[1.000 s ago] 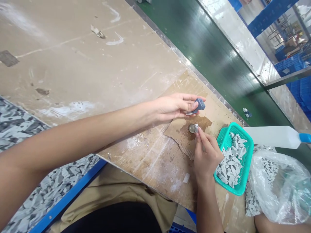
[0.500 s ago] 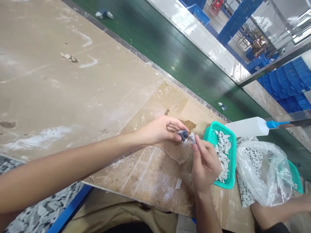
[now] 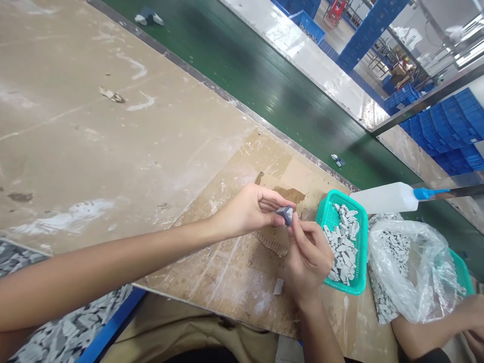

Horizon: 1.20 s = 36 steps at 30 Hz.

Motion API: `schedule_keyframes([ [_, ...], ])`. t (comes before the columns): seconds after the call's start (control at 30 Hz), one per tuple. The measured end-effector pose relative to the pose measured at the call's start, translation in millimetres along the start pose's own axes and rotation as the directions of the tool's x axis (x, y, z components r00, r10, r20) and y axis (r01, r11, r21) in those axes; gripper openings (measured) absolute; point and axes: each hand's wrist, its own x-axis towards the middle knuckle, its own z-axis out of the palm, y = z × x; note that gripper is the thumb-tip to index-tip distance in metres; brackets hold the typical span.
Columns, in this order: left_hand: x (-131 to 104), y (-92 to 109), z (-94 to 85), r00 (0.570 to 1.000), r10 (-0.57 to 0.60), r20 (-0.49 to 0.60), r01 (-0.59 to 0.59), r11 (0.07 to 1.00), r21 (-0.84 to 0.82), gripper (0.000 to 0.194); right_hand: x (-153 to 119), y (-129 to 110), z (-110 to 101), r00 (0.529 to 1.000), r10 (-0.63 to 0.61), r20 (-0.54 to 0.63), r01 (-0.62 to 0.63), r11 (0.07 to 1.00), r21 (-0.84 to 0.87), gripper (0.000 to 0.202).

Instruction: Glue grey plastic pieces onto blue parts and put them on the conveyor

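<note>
Over the worktable, my left hand (image 3: pixel 251 207) pinches a small dark blue-grey plastic block (image 3: pixel 283 214) between thumb and fingers. Against its right side sits a small white plastic piece (image 3: pixel 290 214), held by the thumb and fingertips of my right hand (image 3: pixel 308 254). The two parts touch; fingertips hide whether one is seated in the other. Just right of my right hand stands a green basket (image 3: pixel 363 252) with many loose white pieces (image 3: pixel 346 242) in it.
A white bottle (image 3: pixel 385 197) with a blue nozzle lies behind the basket. Clear plastic bag (image 3: pixel 427 282) with small parts stands to the right, near another person's arm (image 3: pixel 427 330). A green conveyor belt (image 3: pixel 264 96) carries small assembled pieces (image 3: pixel 338 160). A blue-edged bin (image 3: pixel 113 322) sits lower left.
My right hand has moved left, bringing the white piece from beside the dark block into contact with it. Pieces on the belt have shifted left and slightly up.
</note>
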Motion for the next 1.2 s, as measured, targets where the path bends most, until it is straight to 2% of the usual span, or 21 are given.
schedule_keyframes([
  [0.17,-4,-3,3.9,0.997,-0.01,-0.082,0.014,0.999,0.039,0.026,-3,1,7,1.0,0.001,0.019,-0.001,1.0,-0.002,0.056],
  [0.27,-4,5,1.4,0.994,-0.038,-0.104,0.052,0.989,0.135,0.023,-3,2,15,0.999,0.031,0.024,-0.031,0.999,-0.012,0.046],
  [0.33,-1,10,-3.1,0.996,-0.045,-0.079,0.06,0.977,0.203,0.025,-1,2,18,0.994,0.086,0.072,-0.085,0.996,-0.016,0.038],
  [0.4,3,14,-8.9,0.997,-0.053,-0.049,0.061,0.983,0.173,0.033,2,1,16,0.978,0.128,0.165,-0.13,0.991,0.003,0.042],
  [0.47,8,14,-14.5,0.996,-0.086,-0.033,0.088,0.995,0.041,0.038,6,1,7,0.968,0.14,0.21,-0.15,0.988,0.034,0.053],
  [0.5,10,14,-16.9,0.994,-0.107,-0.03,0.106,0.994,-0.038,0.035,8,1,0,0.972,0.141,0.187,-0.152,0.987,0.046,0.056],
  [0.6,15,16,-21.3,0.987,-0.149,-0.063,0.132,0.967,-0.219,0.019,14,7,-28,0.985,0.175,-0.008,-0.174,0.983,0.053,0.052],
  [0.7,17,19,-22.8,0.975,-0.185,-0.124,0.136,0.935,-0.328,0.024,23,20,-59,0.945,0.288,-0.153,-0.285,0.958,0.043,0.044],
  [0.73,17,20,-23.2,0.969,-0.198,-0.148,0.138,0.929,-0.343,0.026,27,27,-68,0.929,0.337,-0.155,-0.339,0.941,0.017,0.042],
  [0.8,18,23,-23.9,0.959,-0.213,-0.187,0.139,0.928,-0.346,0.026,33,41,-83,0.907,0.412,-0.088,-0.42,0.902,-0.103,0.037],
  [0.9,19,27,-24.4,0.955,-0.217,-0.201,0.146,0.937,-0.317,0.02,37,63,-93,0.908,0.418,0.046,-0.37,0.846,-0.383,0.028],
  [0.97,20,29,-23.5,0.953,-0.215,-0.215,0.15,0.948,-0.281,0.018,33,75,-91,0.917,0.393,0.064,-0.31,0.805,-0.507,0.028],
  [1.03,20,30,-21.8,0.947,-0.183,-0.264,0.133,0.971,-0.197,0.018,26,83,-84,0.923,0.383,0.042,-0.295,0.773,-0.561,0.027],
  [1.1,21,31,-20.7,0.941,-0.097,-0.323,0.084,0.995,-0.056,0.017,18,86,-77,0.923,0.384,0.041,-0.289,0.757,-0.586,0.022],
  [1.2,26,33,-24.5,0.936,0.073,-0.343,-0.016,0.986,0.167,0.019,12,84,-70,0.918,0.389,0.076,-0.265,0.745,-0.613,0.021],
])
